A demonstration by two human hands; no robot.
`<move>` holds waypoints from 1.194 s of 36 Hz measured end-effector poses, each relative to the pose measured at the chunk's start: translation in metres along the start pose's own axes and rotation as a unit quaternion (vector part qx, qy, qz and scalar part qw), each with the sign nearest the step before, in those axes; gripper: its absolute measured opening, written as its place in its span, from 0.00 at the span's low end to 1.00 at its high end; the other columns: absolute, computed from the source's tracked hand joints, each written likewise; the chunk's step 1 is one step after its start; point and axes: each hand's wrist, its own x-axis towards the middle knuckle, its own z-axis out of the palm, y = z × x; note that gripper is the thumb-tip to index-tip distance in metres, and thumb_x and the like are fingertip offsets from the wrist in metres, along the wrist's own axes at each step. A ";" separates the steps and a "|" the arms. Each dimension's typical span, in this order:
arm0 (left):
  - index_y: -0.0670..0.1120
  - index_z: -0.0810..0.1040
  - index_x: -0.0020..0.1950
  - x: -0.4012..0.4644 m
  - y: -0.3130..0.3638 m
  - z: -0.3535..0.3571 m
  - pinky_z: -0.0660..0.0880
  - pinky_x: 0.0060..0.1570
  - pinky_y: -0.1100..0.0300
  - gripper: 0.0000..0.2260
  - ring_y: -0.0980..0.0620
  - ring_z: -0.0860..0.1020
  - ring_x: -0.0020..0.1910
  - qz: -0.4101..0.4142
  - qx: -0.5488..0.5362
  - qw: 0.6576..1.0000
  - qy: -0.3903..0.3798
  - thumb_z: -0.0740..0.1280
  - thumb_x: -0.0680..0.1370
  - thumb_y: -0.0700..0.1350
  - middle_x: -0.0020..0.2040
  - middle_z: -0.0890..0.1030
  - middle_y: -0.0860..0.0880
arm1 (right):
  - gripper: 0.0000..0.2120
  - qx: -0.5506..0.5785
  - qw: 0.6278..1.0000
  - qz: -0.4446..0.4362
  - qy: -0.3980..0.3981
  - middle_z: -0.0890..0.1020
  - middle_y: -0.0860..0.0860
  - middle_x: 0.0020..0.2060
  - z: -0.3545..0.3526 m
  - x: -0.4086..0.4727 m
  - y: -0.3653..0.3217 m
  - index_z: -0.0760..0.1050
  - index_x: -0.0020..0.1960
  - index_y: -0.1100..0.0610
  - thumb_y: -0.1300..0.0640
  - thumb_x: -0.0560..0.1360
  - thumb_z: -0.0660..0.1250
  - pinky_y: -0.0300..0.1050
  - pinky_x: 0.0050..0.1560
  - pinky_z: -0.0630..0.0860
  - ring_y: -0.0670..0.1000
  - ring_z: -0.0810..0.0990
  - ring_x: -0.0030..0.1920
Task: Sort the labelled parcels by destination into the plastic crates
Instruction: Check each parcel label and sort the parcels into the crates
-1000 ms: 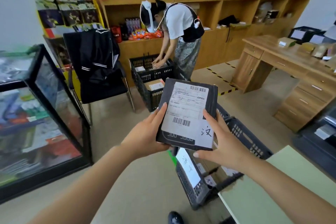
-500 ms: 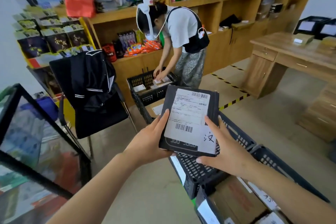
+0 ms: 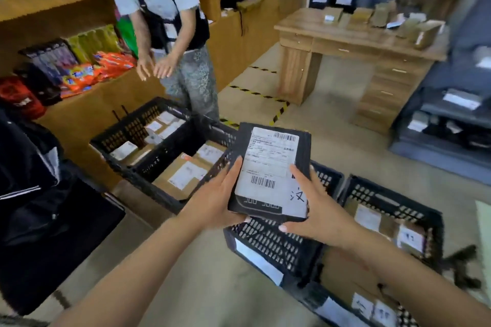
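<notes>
A flat black parcel (image 3: 271, 175) with a white shipping label and a handwritten character is held up in front of me. My left hand (image 3: 215, 199) grips its left edge and my right hand (image 3: 316, 210) grips its lower right corner. It hangs above a black plastic crate (image 3: 268, 244) that carries a white tag on its near wall. To the right, another crate (image 3: 393, 202) holds several labelled cardboard parcels. Two more black crates (image 3: 143, 125) with labelled boxes stand on the floor farther back on the left.
Another person (image 3: 170, 34) stands behind the far crates by the wooden shelving (image 3: 53, 8). A black chair with a jacket (image 3: 39, 194) is at my left. A wooden desk (image 3: 366, 61) with small boxes stands at the right, a dark rack (image 3: 449, 127) beyond it.
My view has swung right and down, closer to the crates. The parcel stays held in both hands, now over the near crate. The other person has straightened up from the far crate.
</notes>
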 end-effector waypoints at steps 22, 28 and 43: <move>0.66 0.22 0.67 0.228 -0.043 0.143 0.72 0.64 0.50 0.56 0.50 0.64 0.72 0.066 -0.037 0.978 -0.196 0.74 0.72 0.54 0.79 0.48 0.54 | 0.56 0.098 0.957 0.271 0.025 0.28 0.46 0.74 0.023 0.104 0.150 0.29 0.74 0.35 0.55 0.71 0.74 0.40 0.50 0.78 0.53 0.68 0.70; 0.65 0.26 0.71 0.269 -0.069 0.208 0.73 0.62 0.52 0.55 0.50 0.63 0.73 0.048 -0.062 0.969 -0.233 0.74 0.72 0.51 0.79 0.45 0.54 | 0.51 0.138 0.942 0.305 0.032 0.29 0.46 0.75 0.060 0.141 0.205 0.35 0.77 0.40 0.55 0.73 0.72 0.45 0.57 0.76 0.54 0.57 0.76; 0.56 0.30 0.76 0.361 -0.159 0.404 0.67 0.68 0.49 0.52 0.45 0.62 0.72 0.026 -0.005 0.949 -0.314 0.73 0.73 0.50 0.77 0.54 0.44 | 0.47 0.114 0.905 0.396 0.103 0.29 0.49 0.74 0.215 0.242 0.355 0.41 0.78 0.44 0.61 0.74 0.71 0.45 0.70 0.64 0.54 0.48 0.78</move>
